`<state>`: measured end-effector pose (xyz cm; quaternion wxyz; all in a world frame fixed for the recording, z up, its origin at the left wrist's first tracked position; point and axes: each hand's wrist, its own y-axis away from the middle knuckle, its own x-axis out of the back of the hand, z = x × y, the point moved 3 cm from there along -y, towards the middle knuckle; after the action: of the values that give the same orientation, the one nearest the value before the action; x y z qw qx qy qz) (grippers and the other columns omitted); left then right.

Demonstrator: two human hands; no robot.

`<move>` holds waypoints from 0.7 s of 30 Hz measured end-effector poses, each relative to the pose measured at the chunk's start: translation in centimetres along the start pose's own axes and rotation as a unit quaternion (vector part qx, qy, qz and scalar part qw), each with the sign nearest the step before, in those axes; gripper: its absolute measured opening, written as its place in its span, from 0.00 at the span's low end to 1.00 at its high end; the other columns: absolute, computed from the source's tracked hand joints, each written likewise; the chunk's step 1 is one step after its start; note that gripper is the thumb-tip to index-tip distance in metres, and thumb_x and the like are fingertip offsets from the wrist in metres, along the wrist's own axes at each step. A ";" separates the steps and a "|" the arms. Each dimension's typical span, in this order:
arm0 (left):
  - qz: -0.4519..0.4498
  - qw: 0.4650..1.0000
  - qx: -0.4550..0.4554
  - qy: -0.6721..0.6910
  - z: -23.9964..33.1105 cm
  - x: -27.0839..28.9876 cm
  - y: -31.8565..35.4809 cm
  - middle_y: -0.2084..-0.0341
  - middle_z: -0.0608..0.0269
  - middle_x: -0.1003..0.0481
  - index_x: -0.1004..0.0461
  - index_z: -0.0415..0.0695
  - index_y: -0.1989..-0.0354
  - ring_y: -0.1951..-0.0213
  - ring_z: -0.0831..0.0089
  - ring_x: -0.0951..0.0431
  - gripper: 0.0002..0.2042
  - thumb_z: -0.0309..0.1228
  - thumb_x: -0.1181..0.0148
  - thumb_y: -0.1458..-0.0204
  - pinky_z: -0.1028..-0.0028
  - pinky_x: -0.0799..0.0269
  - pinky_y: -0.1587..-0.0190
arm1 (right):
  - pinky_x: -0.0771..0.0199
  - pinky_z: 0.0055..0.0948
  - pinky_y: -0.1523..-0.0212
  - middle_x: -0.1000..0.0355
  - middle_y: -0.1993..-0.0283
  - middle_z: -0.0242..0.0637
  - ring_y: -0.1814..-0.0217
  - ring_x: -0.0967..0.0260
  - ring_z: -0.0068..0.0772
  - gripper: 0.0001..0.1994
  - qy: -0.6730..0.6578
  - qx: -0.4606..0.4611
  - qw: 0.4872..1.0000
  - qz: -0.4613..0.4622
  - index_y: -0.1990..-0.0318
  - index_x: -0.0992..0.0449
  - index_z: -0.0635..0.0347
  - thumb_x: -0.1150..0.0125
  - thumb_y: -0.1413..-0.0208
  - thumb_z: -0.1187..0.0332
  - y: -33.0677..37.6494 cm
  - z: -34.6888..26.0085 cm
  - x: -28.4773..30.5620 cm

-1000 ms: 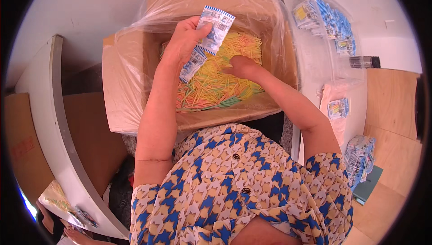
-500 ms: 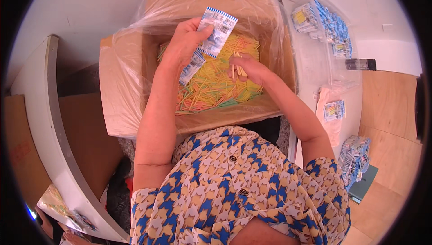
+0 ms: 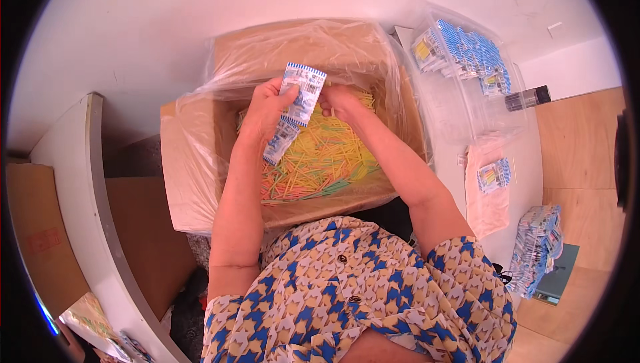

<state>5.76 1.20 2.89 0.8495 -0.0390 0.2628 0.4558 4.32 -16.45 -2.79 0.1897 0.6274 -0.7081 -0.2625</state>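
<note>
My left hand [image 3: 265,108] is closed on a small clear packet [image 3: 303,100] with blue-and-white striped ends, thumb across its front. A second such packet [image 3: 281,140] hangs just below it by the same hand; whether they are joined I cannot tell. Close to the first packet's right edge is my right hand [image 3: 341,103], fingers curled in and partly hidden behind the packet. A bit of yellow stick shows at its fingertips. Both hands are over a cardboard box [image 3: 190,163] lined with clear plastic, which holds loose thin sticks [image 3: 323,153] in yellow, green and orange-pink.
At the right, a clear plastic bin [image 3: 460,106] holds many similar packets [image 3: 470,50]. One packet [image 3: 493,175] lies on a pink cloth [image 3: 483,213]. A bundle of packets [image 3: 535,250] stands by a dark green box [image 3: 560,273]. A white panel [image 3: 100,230] rises at the left.
My right hand has come up from the sticks to the packet's right edge, bringing the yellow sticks it held. The whole view has shifted, so the box sits lower.
</note>
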 end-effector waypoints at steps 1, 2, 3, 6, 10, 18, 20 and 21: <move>-0.001 1.000 -0.002 0.000 -0.1 -0.1 -0.1 0.70 0.65 0.22 0.24 0.38 0.61 0.72 0.82 0.26 0.07 0.24 0.46 0.45 0.79 0.30 0.69 | 0.41 0.29 0.82 0.40 0.82 0.30 0.84 0.47 0.24 0.14 -0.009 0.003 1.000 -0.014 0.78 0.37 0.55 0.49 0.43 0.60 0.8 -0.1 0.2; -0.005 1.000 -0.006 -0.004 -0.2 -0.1 -0.1 0.70 0.65 0.22 0.24 0.38 0.62 0.73 0.82 0.26 0.07 0.24 0.46 0.45 0.79 0.30 0.70 | 0.41 0.29 0.82 0.40 0.82 0.30 0.84 0.47 0.24 0.14 -0.007 0.003 1.000 -0.013 0.78 0.37 0.55 0.49 0.43 0.60 2.3 -0.5 -0.1; -0.007 1.000 -0.011 -0.007 -0.2 0.0 -0.1 0.70 0.65 0.22 0.24 0.38 0.62 0.73 0.82 0.26 0.07 0.24 0.47 0.45 0.79 0.30 0.70 | 0.42 0.29 0.82 0.40 0.81 0.30 0.83 0.47 0.24 0.14 -0.058 -0.001 0.998 -0.019 0.78 0.37 0.55 0.49 0.43 0.60 3.8 -0.6 -0.3; -0.027 0.999 -0.022 -0.017 -0.3 0.0 -0.2 0.70 0.66 0.22 0.24 0.38 0.61 0.72 0.82 0.26 0.07 0.23 0.47 0.45 0.79 0.29 0.70 | 0.43 0.29 0.81 0.38 0.79 0.30 0.81 0.45 0.24 0.14 -0.136 0.036 0.990 -0.019 0.79 0.37 0.54 0.49 0.44 0.60 7.6 -1.4 -0.4; -0.042 0.999 -0.002 -0.003 -0.1 -0.8 0.1 0.70 0.65 0.22 0.24 0.37 0.61 0.72 0.83 0.25 0.07 0.23 0.47 0.45 0.79 0.29 0.69 | 0.41 0.26 0.79 0.36 0.76 0.30 0.76 0.41 0.23 0.15 -0.068 0.165 0.984 0.019 0.81 0.36 0.52 0.48 0.45 0.58 8.6 -1.8 2.2; -0.072 0.997 -0.003 -0.001 -1.3 -1.3 -0.1 0.72 0.68 0.22 0.24 0.39 0.62 0.72 0.85 0.26 0.07 0.27 0.46 0.44 0.81 0.28 0.69 | 0.59 0.16 0.87 0.41 0.79 0.26 0.83 0.52 0.12 0.15 -0.042 0.190 0.972 0.130 0.78 0.36 0.52 0.49 0.42 0.56 12.3 -4.4 2.8; -0.077 0.996 -0.032 -0.026 -2.0 -1.2 -0.1 0.73 0.69 0.23 0.23 0.39 0.63 0.72 0.85 0.26 0.06 0.27 0.45 0.45 0.81 0.29 0.69 | 0.61 0.15 0.88 0.41 0.79 0.26 0.84 0.52 0.12 0.15 -0.038 0.211 0.968 0.134 0.78 0.36 0.52 0.49 0.42 0.57 13.3 -5.4 2.5; -0.081 0.994 -0.059 -0.050 -2.2 -1.1 -0.1 0.74 0.69 0.23 0.23 0.39 0.65 0.72 0.86 0.27 0.06 0.27 0.44 0.45 0.82 0.30 0.69 | 0.60 0.15 0.88 0.40 0.79 0.26 0.84 0.51 0.12 0.14 -0.029 0.226 0.963 0.146 0.77 0.36 0.53 0.48 0.42 0.58 13.7 -5.9 2.4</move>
<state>4.43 -0.38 1.55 0.8921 -0.0870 0.1888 0.4012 -3.30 -18.55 10.11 0.0588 0.5362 -0.8380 -0.0828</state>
